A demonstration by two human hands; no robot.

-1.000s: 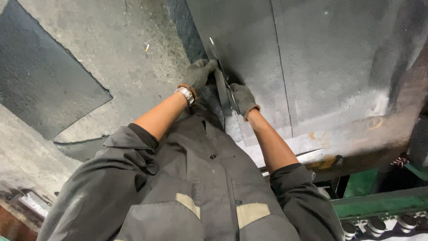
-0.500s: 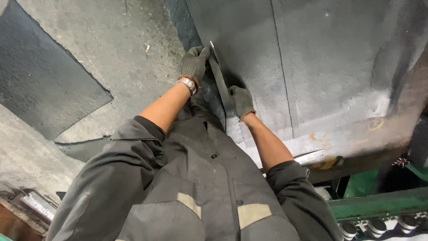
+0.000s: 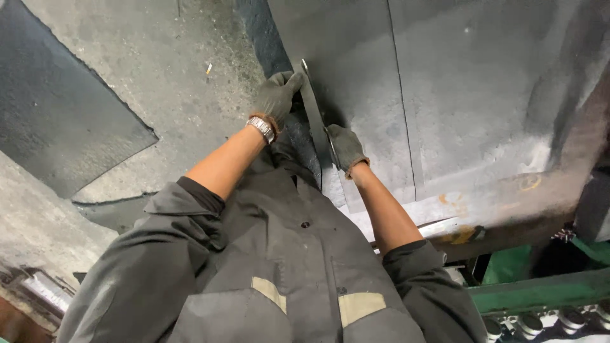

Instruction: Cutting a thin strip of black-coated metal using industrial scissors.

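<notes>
We've got the metal strip long axis near-vertical, tip up; left hand clamped near top, right hand gripping lower, both on the steel sheet.

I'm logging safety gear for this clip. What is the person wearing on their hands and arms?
Both the left hand and the right hand wear dark grey work gloves with brownish cuffs. A silver metal wristwatch sits on the left wrist. The grey jacket sleeves are pushed up to about the elbows, leaving the forearms bare.
</notes>
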